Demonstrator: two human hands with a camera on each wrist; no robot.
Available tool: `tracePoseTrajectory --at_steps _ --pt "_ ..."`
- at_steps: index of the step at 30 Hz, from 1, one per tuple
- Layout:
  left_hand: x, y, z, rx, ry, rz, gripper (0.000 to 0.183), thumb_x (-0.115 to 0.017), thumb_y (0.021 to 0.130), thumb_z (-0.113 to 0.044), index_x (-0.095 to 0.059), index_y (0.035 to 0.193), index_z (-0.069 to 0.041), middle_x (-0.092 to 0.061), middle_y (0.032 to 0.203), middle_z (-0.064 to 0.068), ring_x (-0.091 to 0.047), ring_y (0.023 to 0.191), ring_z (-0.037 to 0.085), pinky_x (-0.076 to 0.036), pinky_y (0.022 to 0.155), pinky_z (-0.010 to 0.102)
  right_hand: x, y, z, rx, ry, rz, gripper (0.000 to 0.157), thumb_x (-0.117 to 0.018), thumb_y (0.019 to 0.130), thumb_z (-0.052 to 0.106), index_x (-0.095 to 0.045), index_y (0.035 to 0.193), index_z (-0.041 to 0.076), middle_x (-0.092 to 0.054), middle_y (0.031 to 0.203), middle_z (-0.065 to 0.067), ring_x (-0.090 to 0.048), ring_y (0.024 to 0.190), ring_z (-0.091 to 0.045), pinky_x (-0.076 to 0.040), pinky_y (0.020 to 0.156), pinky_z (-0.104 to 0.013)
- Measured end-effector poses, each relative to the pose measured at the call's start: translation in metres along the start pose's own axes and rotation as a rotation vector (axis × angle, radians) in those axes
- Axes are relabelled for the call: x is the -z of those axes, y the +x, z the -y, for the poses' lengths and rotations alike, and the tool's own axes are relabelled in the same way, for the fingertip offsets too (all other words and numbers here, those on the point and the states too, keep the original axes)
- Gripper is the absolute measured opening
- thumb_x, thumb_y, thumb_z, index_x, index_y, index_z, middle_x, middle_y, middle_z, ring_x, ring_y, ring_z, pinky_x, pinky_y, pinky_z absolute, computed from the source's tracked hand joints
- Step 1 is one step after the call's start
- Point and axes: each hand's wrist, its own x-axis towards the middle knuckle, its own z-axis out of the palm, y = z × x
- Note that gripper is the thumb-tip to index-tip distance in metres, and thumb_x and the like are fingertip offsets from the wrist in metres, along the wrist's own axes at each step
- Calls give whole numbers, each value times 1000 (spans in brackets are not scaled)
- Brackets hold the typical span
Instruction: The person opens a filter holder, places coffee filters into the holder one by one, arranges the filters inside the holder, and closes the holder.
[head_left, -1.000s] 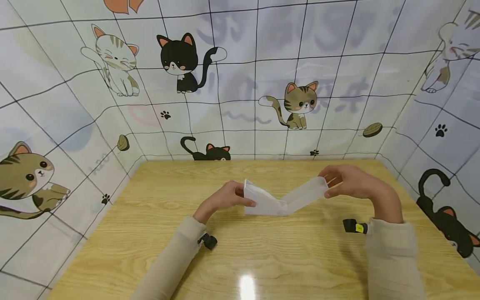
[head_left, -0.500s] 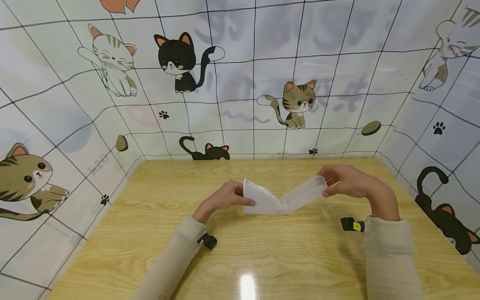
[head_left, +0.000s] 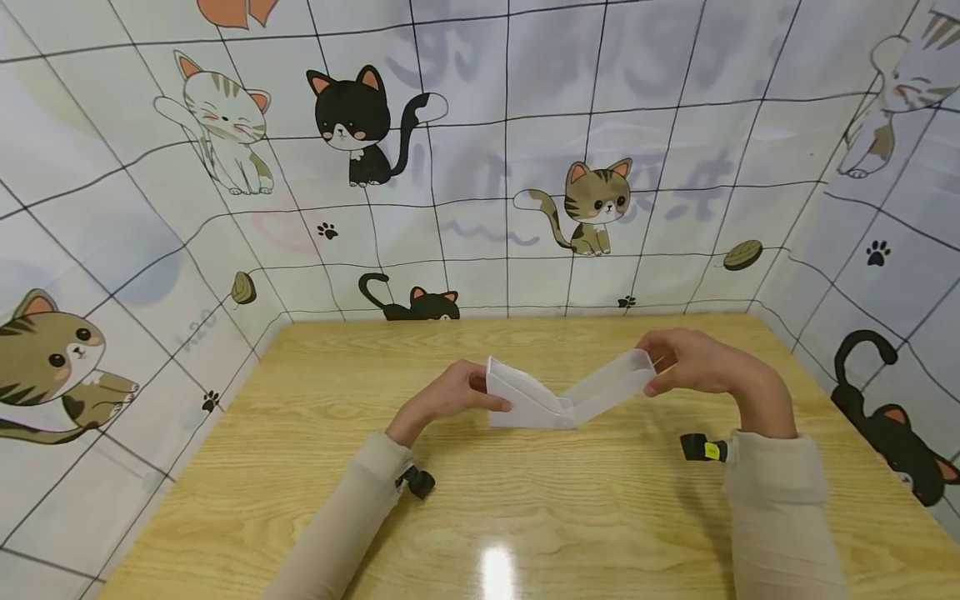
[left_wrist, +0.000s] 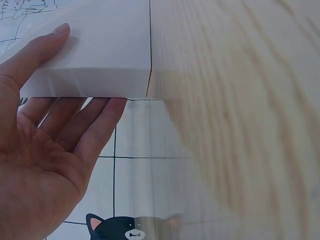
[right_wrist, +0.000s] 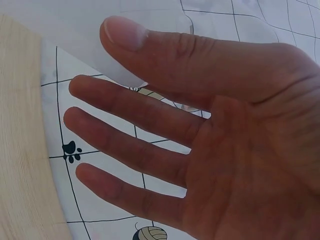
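Note:
A white plastic case (head_left: 525, 410) stands over the middle of the table, its hinged translucent lid (head_left: 609, 390) swung up and out to the right. My left hand (head_left: 453, 389) grips the case's left end, thumb on the near side. In the left wrist view the thumb presses the white wall (left_wrist: 107, 42) while the fingers (left_wrist: 100, 127) reach round its end. At the lid's raised outer end, my right hand (head_left: 697, 362) pinches the edge. The right wrist view has the thumb (right_wrist: 127, 37) on the lid and the other visible fingers spread. The case's inside is mostly hidden by its near wall.
The wooden table (head_left: 420, 517) reaches back to a cloth screen (head_left: 480, 167) printed with cats and grid lines, which also encloses both sides. Small black cameras are strapped to the left wrist (head_left: 418, 482) and the right wrist (head_left: 701, 448).

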Motion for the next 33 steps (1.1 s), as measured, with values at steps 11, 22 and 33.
tracePoseTrajectory --at_steps 11,22,33 --pt "-4 1 -1 21 24 -14 29 -81 91 -21 -76 117 -11 -79 109 6 -73 92 12 -54 79 29 -1 0 -8 3 32 -3 45 -82 88 16 -62 125 -2 -72 122 -19 -70 111 -36 -58 86 -48" --pt "-3 0 -3 11 25 -11 30 -81 91 -22 -76 118 -10 -79 110 8 -73 92 12 -53 79 28 -1 0 -14 41 98 22 44 -80 90 14 -60 125 -2 -72 124 -19 -70 111 -33 -57 86 -43" --pt "-1 -2 -4 23 14 -17 30 -81 90 -20 -76 118 -10 -79 111 8 -73 92 12 -53 78 29 -1 4 -16 55 118 30 44 -80 90 13 -59 125 -2 -71 125 -20 -69 112 -34 -56 86 -42"
